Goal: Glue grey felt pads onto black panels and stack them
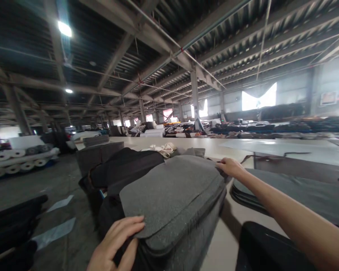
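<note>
A tall stack of grey felt-like fabric panels (172,192) with rounded corners stands in front of me. The top panel sits slightly askew over those below. At its near left corner, my left hand (115,242) has its fingers on the upper face and the thumb lower at the side, closed on the edge. My right hand (230,167) reaches across to the far right corner and pinches the edge there, its fingertips partly hidden. Black fabric (127,169) lies heaped against the stack's left side.
More dark panels (293,192) lie stacked on the pale table (214,244) at right, with a black piece (268,248) nearer me. Cream fabric strips (165,149) lie behind the stack. Fabric rolls (22,160) and dark rolls (14,226) are on the left.
</note>
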Action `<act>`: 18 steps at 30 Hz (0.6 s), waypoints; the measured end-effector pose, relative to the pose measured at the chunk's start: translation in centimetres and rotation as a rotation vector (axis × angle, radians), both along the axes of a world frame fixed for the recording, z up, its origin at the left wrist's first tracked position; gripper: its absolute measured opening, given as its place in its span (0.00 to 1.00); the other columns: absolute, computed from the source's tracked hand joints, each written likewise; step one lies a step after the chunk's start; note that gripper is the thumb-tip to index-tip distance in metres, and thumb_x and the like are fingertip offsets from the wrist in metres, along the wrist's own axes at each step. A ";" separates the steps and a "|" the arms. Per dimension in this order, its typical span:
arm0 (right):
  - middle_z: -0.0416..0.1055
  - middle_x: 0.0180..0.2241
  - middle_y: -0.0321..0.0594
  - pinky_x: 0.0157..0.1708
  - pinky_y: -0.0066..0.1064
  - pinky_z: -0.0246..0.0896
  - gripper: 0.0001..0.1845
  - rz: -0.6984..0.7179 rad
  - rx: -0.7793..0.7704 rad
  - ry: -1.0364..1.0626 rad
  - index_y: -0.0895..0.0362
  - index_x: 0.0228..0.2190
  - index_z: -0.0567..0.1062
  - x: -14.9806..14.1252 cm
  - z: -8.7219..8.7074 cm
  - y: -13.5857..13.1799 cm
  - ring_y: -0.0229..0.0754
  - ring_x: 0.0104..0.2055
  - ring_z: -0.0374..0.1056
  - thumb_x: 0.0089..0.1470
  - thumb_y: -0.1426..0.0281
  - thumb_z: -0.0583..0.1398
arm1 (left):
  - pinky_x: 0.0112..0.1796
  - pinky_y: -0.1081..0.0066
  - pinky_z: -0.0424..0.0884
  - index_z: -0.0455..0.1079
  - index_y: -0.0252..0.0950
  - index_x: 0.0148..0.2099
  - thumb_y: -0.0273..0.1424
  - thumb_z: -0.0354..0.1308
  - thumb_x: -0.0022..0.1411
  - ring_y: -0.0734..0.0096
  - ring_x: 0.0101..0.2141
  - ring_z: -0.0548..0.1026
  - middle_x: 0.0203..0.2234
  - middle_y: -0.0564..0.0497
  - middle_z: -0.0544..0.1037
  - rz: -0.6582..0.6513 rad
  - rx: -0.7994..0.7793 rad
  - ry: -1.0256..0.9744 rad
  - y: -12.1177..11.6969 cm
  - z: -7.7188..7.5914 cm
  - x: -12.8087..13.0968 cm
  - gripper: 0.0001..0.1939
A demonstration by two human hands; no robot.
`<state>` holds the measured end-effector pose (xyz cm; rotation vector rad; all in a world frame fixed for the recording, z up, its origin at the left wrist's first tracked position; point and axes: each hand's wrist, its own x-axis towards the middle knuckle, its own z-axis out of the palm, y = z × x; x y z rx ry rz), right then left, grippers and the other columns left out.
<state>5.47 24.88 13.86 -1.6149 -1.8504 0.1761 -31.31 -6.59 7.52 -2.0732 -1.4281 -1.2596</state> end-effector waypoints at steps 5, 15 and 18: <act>0.74 0.24 0.42 0.28 0.30 0.56 0.07 0.026 -0.072 -0.013 0.58 0.24 0.79 -0.9 0.1 0.9 0.45 0.29 0.70 0.49 0.67 0.65 | 0.47 0.71 0.77 0.76 0.43 0.47 0.40 0.59 0.64 0.64 0.48 0.78 0.47 0.48 0.79 0.112 -0.105 -0.399 -0.3 0.3 1.7 0.12; 0.72 0.20 0.41 0.27 0.35 0.56 0.12 0.108 -0.029 0.073 0.55 0.18 0.76 -0.6 0.8 0.0 0.46 0.25 0.68 0.50 0.67 0.60 | 0.39 0.69 0.74 0.77 0.40 0.43 0.38 0.61 0.60 0.61 0.48 0.74 0.47 0.46 0.72 0.132 -0.153 -0.631 0.5 0.7 3.5 0.11; 0.74 0.25 0.44 0.29 0.37 0.57 0.11 0.069 0.048 0.128 0.55 0.25 0.79 -1.2 2.3 -1.6 0.49 0.29 0.69 0.51 0.63 0.60 | 0.44 0.65 0.74 0.80 0.42 0.39 0.39 0.60 0.62 0.60 0.48 0.74 0.46 0.46 0.72 0.150 -0.125 -0.567 0.5 0.6 2.5 0.10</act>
